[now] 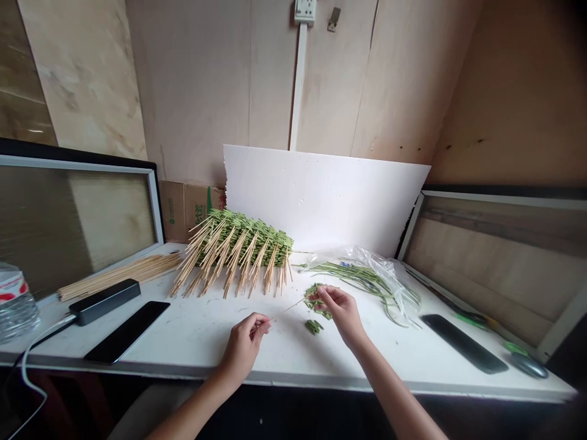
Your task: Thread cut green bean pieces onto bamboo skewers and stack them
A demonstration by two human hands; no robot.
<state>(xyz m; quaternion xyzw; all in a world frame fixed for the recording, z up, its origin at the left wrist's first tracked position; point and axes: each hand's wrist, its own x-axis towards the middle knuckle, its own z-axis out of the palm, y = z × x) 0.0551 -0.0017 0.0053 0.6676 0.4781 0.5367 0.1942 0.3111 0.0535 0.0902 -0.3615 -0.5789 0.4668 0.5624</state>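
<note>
A thin wooden stick (288, 309) spans the gap between my two hands above the white table. My left hand (247, 340) pinches its lower left end. The fingers of my right hand (338, 308) are closed at its upper right end, over a small pile of cut green stem pieces (313, 291). A small bunch of green pieces (314, 327) lies on the table just below that pile. Behind my hands, to the left, stands a large stack of green pieces on skewers (247, 238), their bare ends pointing toward me.
Long green stems (362, 276) lie partly in clear plastic at the right. Loose wooden sticks (123, 275), a black power bank (105, 300), a phone (128, 332) and a water bottle (17, 305) are at the left. A dark flat object (464, 343) and a mouse (529, 364) sit right.
</note>
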